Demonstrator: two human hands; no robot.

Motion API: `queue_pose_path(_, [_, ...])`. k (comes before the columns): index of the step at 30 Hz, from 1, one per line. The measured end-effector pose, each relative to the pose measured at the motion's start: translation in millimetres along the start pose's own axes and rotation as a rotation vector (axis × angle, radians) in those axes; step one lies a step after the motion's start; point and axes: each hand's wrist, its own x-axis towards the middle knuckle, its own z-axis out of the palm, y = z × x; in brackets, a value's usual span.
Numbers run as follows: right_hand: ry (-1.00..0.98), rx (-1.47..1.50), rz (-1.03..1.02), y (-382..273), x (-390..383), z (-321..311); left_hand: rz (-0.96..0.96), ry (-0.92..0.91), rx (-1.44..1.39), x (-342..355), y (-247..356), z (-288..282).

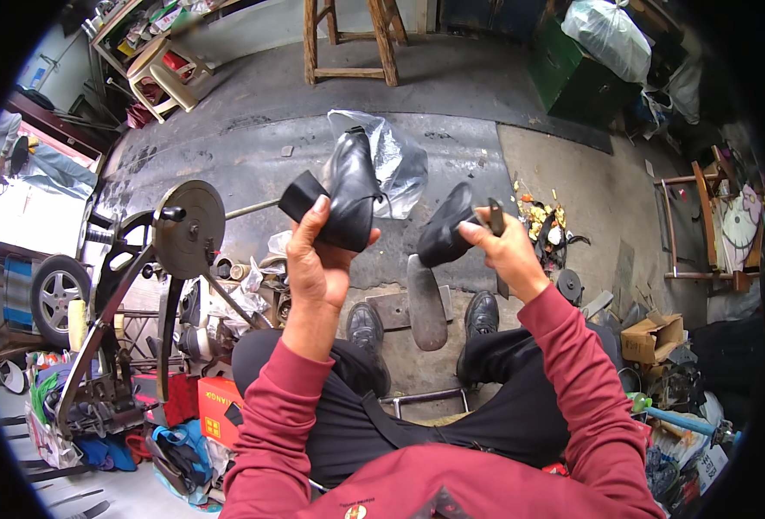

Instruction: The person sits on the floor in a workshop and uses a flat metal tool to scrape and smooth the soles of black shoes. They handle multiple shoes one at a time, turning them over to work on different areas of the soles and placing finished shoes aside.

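My left hand [320, 259] is closed round a black leather ankle boot [353, 186] with a block heel, thumb at the heel end. My right hand [505, 251] is closed too, its thumb against a second black boot [448, 227]. A narrow dark tool [496, 216] sticks out above that fist, and a dark end shows below it; its kind is unclear. Between my feet, under the second boot, stands a worn, sole-shaped shoe anvil [428, 307]. A clear plastic bag [397, 164] lies on the floor beyond the left boot.
A hand-cranked machine with a round wheel [189, 229] stands at my left, above cluttered shoes and bags. A red box [218, 411] sits beside my left leg. Scraps [545, 221] lie on the floor at right, near a cardboard box [652, 337]. A wooden stool [348, 43] stands ahead.
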Motion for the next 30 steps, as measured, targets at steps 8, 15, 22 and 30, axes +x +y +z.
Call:
queue_pose_path(8, [0.013,0.332,0.013,-14.5,-13.2,5.3,-0.03,-0.013,-0.097,0.2,-20.1,8.0])
queue_pose_path(15, [-0.067,0.289,-0.028,-8.8,-13.0,18.3,-0.015,-0.019,-0.189,-4.0,-27.6,25.2])
queue_pose_path(22, [-0.101,0.039,0.063,5.7,-16.8,17.3,0.061,-0.043,-0.196,-5.9,-27.0,35.3])
queue_pose_path(30, [0.034,-0.502,-0.574,-4.0,-13.2,25.8,0.077,-0.012,-0.159,-5.5,-26.0,41.9])
